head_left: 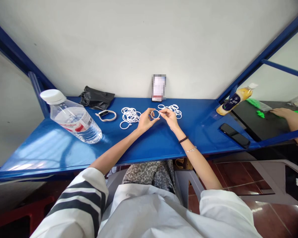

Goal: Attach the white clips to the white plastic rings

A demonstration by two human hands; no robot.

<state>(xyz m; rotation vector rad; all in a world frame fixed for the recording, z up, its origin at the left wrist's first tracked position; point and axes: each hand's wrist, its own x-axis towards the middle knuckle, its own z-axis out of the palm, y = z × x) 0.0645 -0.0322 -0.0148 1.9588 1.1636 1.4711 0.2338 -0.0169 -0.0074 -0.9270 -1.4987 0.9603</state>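
Between my two hands, just above the blue table (pixel 188 140), is a thin white plastic ring (pixel 152 116). My left hand (pixel 147 119) pinches its left and lower side with thumb and fingers. At the ring's right side the fingertips of my right hand (pixel 171 119) are closed on it; the exact join there is too small to make out. Left of my left hand lies a loose pile of white rings (pixel 130 115), one of them with a small knob at its end. A second group of white rings (pixel 175 107) lies behind my right hand, partly hidden by it.
A large water bottle (pixel 75 120), a black plastic bag (pixel 95 97) and a pale-strapped watch (pixel 106 115) stand or lie at left. One phone (pixel 159 87) leans on the wall. To the right are a juice bottle (pixel 234 99), a dark phone (pixel 234 135) and another person's hand (pixel 284 113).
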